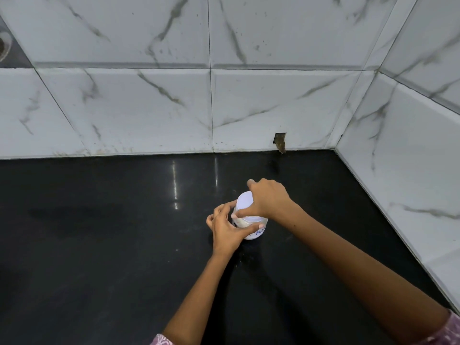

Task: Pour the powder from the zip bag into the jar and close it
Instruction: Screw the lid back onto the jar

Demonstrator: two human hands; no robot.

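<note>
Lid [245, 200] work now: the jar [251, 226] stands upright on the black surface [99, 245], near its middle and well clear of the tiled wall [149, 108], with pale powder showing through its side just under the white lid. Left hand [225, 231] wraps the body, fingers [256, 229] curled closed across the label, holding it steady. Right hand [267, 201] comes over the top, its fingers pinched shut on the lid's rim, thumb on the near edge. No zip bag in view, so the pour looks done and this reads as the closing step. To do it well, keep the left grip firm and low so the jar cannot spin or tip, seat the lid flat before turning, and twist from the rim with even pressure. A tilted lid would cross-thread, and any powder on the rim could stop it seating, though I cannot tell from here whether the rim is clean or how far the lid is already on.
</note>
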